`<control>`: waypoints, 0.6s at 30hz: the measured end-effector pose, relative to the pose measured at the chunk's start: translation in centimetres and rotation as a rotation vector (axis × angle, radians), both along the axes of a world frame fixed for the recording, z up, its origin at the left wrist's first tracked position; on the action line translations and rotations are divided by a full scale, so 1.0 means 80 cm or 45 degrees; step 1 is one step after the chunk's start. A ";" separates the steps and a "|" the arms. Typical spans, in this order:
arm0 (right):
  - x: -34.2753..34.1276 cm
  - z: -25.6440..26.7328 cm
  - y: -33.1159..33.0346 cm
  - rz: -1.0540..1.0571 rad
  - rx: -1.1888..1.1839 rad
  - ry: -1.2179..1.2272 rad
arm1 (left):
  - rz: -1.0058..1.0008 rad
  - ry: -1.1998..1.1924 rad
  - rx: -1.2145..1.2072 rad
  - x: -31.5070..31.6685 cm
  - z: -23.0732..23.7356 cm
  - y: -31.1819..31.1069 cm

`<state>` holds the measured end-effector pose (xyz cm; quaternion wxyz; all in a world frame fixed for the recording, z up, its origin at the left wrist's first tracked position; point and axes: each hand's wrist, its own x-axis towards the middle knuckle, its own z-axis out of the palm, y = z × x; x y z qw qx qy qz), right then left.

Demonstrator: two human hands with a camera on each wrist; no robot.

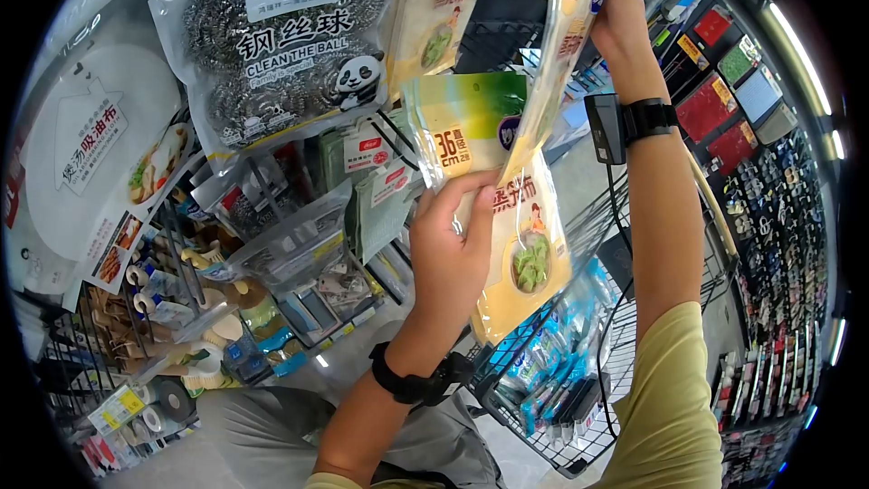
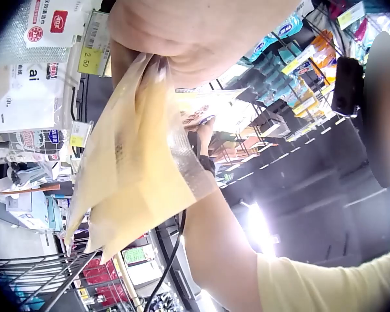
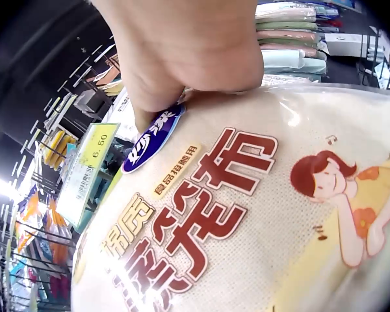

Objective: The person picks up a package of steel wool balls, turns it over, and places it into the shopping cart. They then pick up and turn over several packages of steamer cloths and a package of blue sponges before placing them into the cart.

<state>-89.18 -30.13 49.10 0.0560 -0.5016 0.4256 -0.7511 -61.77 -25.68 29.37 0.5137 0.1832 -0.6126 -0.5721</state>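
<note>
My left hand [image 1: 451, 240] pinches yellow-and-clear packs of steamer cloth [image 1: 523, 258] between thumb and fingers, in front of the shelf. From behind, in the left wrist view, these packs [image 2: 133, 179] hang as overlapping yellow sheets below the palm. Higher up to the right, my right hand [image 1: 623, 23] grips the top edge of another steamer cloth pack [image 1: 558, 54], seen nearly edge-on and overlapping the left hand's packs. Close up in the right wrist view, that pack [image 3: 247, 201] shows red lettering and a cartoon figure; my fingertips are hidden behind its top.
A large bag of steel wool balls [image 1: 281, 63] hangs at upper left, beside a round white oil-absorbing sheet pack [image 1: 90, 136]. Another steamer cloth pack [image 1: 439, 14] hangs behind. A wire cart [image 1: 579, 453] with blue packages stands below. A price tag [image 3: 88, 169] sits near my right hand.
</note>
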 end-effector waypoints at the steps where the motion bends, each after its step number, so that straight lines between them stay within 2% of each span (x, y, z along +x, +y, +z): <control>1: 0.003 -0.001 0.000 0.008 0.042 -0.008 | -0.008 -0.009 0.013 0.002 0.000 -0.001; 6: -0.025 -0.015 -0.009 -0.026 0.030 -0.019 | -0.032 -0.018 0.092 0.007 0.000 0.001; 8: -0.043 -0.015 -0.012 0.051 -0.024 -0.103 | -0.040 -0.017 0.052 0.007 -0.007 0.001; 12: -0.034 -0.023 -0.008 0.057 -0.066 -0.086 | -0.103 0.028 0.088 0.005 -0.014 -0.001; 18: -0.025 -0.030 -0.002 -0.027 -0.137 -0.044 | -0.057 -0.065 -0.003 0.006 -0.020 0.000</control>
